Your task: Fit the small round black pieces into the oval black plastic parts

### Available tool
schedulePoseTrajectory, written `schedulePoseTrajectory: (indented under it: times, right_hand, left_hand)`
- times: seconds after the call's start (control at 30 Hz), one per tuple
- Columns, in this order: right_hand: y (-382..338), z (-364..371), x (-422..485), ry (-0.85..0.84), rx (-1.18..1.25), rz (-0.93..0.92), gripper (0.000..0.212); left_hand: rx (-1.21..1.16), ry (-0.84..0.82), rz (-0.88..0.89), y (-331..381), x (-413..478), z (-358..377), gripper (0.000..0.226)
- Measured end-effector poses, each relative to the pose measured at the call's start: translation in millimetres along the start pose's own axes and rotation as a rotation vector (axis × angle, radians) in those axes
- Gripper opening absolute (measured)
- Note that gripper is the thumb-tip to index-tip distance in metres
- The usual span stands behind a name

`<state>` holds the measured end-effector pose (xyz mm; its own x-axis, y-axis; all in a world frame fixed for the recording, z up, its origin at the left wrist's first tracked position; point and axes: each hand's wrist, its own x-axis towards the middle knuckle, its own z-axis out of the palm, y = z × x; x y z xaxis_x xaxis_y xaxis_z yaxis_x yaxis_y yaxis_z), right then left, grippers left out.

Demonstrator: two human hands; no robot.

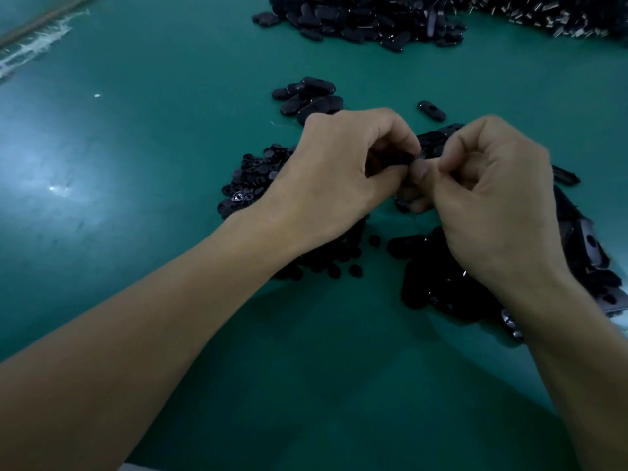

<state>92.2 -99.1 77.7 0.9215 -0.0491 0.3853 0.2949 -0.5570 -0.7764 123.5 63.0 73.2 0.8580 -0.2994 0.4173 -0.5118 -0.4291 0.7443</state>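
I see both bare forearms reaching in from the near edge over the green table (136,205), and the two hands meet near the middle of the scene. The left hand (339,175) has its fingers curled over and grips the held black part (402,158), of which only a dark sliver shows between thumb and fingers. The right hand (492,198) is curled too, its thumb and forefinger pinched against the right end of that same part. Whether a small round piece sits between those fingertips I cannot tell, as the thumb hides the spot. Under and to the left of the left hand lies the pile of small round pieces (251,178), with a few loose round pieces (355,270) scattered on its near side between the wrists. Beneath the right hand and wrist, spreading to the right, lies the near pile of oval parts (438,287). Just beyond the left knuckles sits a small cluster of oval parts (309,95), and to its right a single oval part (431,111) lies alone, a hole showing in it. Along the far edge a large heap of oval parts (367,22) runs rightward into a heap of shiny metal bits (560,15). At the far left a frayed white strip (37,45) lies on the table.
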Motion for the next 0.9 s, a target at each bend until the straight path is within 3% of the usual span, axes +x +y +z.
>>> schedulePoseTrajectory:
  times: [0.2, 0.43, 0.67, 0.9]
  right_hand:
    - [-2.3, -0.2, 0.0, -0.103, 0.176, 0.049, 0.027]
    - [4.0, 0.4, 2.3, -0.010, -0.145, -0.099, 0.021]
    - [8.4, -2.5, 6.0, -0.067, 0.080, -0.005, 0.012]
    - [10.6, -5.4, 7.1, -0.073, 0.101, 0.000, 0.009]
  left_hand:
    - [0.088, 0.048, -0.004, -4.3, 0.8, -3.5, 0.017]
    - [-0.082, -0.017, -0.113, -7.2, 3.3, -2.0, 0.020]
    - [-0.298, -0.041, -0.178, -6.8, 5.4, -2.5, 0.019]
    - [-0.244, -0.034, -0.161, -10.5, 5.4, -2.3, 0.018]
